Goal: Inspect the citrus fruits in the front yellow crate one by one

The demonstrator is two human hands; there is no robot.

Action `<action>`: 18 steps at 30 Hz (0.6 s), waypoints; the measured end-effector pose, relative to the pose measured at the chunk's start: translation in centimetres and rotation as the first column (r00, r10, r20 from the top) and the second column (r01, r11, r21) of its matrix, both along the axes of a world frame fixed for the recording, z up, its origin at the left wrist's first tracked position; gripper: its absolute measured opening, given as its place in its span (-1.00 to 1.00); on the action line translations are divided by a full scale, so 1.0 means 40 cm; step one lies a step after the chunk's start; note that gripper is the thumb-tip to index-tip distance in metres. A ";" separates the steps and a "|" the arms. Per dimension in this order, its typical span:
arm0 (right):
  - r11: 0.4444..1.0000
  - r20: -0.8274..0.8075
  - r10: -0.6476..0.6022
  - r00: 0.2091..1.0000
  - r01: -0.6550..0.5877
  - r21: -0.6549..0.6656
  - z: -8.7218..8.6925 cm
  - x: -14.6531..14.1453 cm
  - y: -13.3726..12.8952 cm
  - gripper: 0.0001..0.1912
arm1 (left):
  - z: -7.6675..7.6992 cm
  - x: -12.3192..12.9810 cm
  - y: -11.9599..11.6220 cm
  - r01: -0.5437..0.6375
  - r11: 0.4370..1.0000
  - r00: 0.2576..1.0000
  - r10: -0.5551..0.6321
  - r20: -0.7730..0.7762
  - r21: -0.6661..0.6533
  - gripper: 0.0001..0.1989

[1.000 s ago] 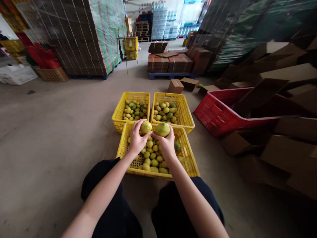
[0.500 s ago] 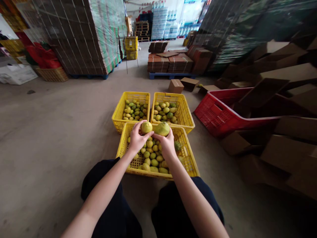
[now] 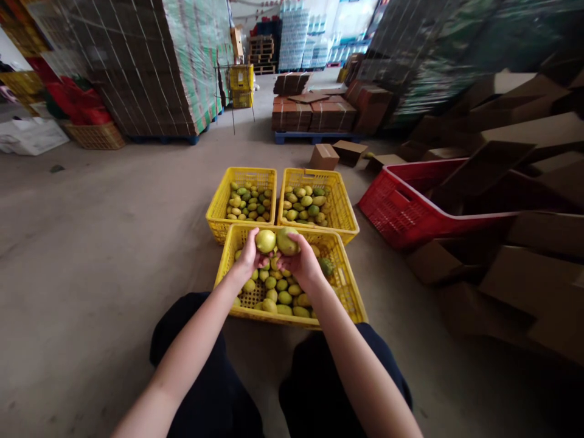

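Turned since the earlier frame so that its fingers curl underneath, the left hand [image 3: 250, 254] grips a yellow-green fruit [image 3: 265, 241], with a greener fruit [image 3: 286, 243] brought in closer just beside it, clasped by the right hand [image 3: 303, 263], both raised over the front yellow crate [image 3: 350, 291] of loose fruit. Behind that crate, left to right, stand a left rear crate [image 3: 218, 227] and a right rear crate [image 3: 343, 207], each holding more fruit, then a red crate [image 3: 396, 210] with cardboard [image 3: 488, 167] over it.
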State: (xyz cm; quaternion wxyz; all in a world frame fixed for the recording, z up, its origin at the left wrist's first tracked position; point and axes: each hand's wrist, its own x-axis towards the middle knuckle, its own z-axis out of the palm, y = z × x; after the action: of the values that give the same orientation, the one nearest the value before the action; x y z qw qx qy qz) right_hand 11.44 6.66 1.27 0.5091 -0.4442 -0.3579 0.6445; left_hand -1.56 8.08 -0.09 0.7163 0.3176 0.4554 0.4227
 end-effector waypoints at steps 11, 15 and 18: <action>0.927 -0.108 0.077 0.991 -0.112 -0.359 0.004 0.023 0.014 -0.49 | 0.004 -0.002 -0.009 0.157 0.988 0.986 -0.157 -0.064 0.007 -0.28; 0.922 -0.098 0.078 0.992 -0.109 -0.371 0.003 0.020 0.016 -0.49 | -0.002 -0.003 -0.007 0.123 0.992 0.990 -0.121 -0.077 0.024 -0.29; 0.952 -0.085 0.093 0.992 -0.114 -0.284 -0.016 0.017 0.019 -0.58 | -0.009 -0.002 -0.005 0.014 0.987 0.993 0.005 -0.117 0.161 -0.39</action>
State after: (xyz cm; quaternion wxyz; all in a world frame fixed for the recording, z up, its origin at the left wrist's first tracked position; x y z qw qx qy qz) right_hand 12.11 7.43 0.64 0.4170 -0.4710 -0.2647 0.7309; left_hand -1.64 7.87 -0.45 0.6613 0.3999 0.4599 0.4373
